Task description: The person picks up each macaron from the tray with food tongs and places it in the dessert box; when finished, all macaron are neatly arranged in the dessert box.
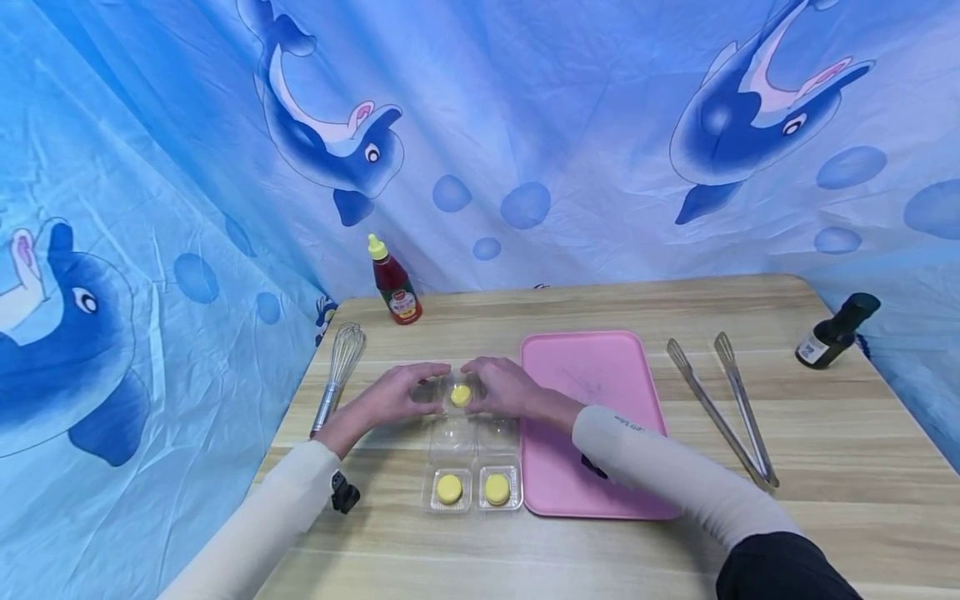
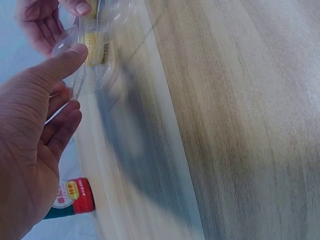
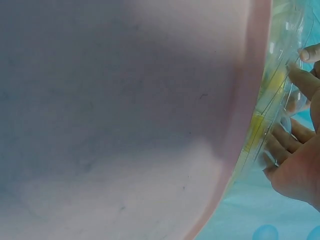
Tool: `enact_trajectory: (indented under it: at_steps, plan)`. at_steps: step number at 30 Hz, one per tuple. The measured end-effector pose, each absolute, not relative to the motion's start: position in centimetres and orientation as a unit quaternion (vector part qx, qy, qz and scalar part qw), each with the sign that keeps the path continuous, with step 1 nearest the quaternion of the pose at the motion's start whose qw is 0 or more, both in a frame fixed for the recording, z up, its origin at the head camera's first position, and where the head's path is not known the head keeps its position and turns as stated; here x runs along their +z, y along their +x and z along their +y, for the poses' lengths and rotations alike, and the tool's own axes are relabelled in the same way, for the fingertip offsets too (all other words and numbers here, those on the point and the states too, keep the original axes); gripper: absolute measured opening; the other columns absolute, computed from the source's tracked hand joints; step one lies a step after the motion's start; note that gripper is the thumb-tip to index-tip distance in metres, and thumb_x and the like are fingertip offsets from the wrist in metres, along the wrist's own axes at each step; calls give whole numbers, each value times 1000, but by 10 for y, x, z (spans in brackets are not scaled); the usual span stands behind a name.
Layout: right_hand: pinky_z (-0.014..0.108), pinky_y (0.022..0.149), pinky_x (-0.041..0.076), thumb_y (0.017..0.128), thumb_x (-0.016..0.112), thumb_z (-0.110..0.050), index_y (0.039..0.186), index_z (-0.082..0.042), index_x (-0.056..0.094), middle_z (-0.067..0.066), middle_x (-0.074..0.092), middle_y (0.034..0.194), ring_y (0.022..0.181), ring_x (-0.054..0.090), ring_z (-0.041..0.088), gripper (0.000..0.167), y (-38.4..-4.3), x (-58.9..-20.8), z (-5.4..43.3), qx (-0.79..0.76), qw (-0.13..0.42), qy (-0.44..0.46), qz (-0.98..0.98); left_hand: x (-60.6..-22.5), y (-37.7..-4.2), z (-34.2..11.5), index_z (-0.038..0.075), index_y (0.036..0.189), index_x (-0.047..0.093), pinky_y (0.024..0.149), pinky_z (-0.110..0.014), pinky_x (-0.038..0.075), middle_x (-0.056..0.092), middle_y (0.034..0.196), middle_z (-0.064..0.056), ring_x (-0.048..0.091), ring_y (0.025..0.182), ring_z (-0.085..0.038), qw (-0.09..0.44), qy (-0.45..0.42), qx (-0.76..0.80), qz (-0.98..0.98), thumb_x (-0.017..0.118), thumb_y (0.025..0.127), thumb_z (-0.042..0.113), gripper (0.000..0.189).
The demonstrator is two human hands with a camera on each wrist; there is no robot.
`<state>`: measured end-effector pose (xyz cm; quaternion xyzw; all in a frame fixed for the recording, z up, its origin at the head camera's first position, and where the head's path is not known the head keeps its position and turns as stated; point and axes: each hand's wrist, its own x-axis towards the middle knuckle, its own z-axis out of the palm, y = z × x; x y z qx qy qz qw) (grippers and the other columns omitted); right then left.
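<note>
Your left hand (image 1: pixel 402 392) and right hand (image 1: pixel 507 388), half-curled, pinch the clear box (image 1: pixel 456 409) at nine and three o'clock; press evenly along both edges

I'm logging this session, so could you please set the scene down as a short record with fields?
Left hand: grips the left side of a clear container
Right hand: grips its right side
Visible inside it: a yellow round piece
Nearer the person: two clear boxes, open, one yellow round each
Pink tray: right of the boxes, beneath the right forearm
Tools: whisk left, tongs right
Bottles: red far left, dark far right
</note>
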<state>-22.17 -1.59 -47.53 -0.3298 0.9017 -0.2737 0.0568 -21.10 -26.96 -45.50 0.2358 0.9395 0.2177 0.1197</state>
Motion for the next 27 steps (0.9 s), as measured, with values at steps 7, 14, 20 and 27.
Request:
enact_trajectory:
  at_steps: [7,14,20,27]
  plan:
    - [42,117,47,82,94,-34,145,-4,61,13,65,145,133,62,30,77,-223,-475,-17,-269,54,-328,904,-456,-212,-269,15,156,54,112,-51,52,54,158,-8,61,134,-29,119,236,216,940,89,88,28,78]
    - [43,117,47,81,95,-32,145,-2,60,14,67,143,132,62,31,79,-225,-477,-17,-277,65,-330,900,-458,-214,-269,13,153,57,113,-47,51,59,153,-8,62,132,-27,118,250,206,939,89,88,26,74]
    - [44,123,40,82,94,-34,152,1,52,17,58,152,141,54,33,89,-229,-475,-9,-296,82,-343,888,-458,-214,-269,13,154,55,114,-49,50,58,154,-8,60,135,-27,117,252,201,939,89,89,28,75]
    - [45,121,43,83,94,-30,154,5,47,20,59,150,138,57,36,92,-234,-469,9,-304,96,-346,883,-454,-213,-268,11,154,55,117,-52,47,58,155,-8,58,137,-30,109,262,187,941,88,89,29,75]
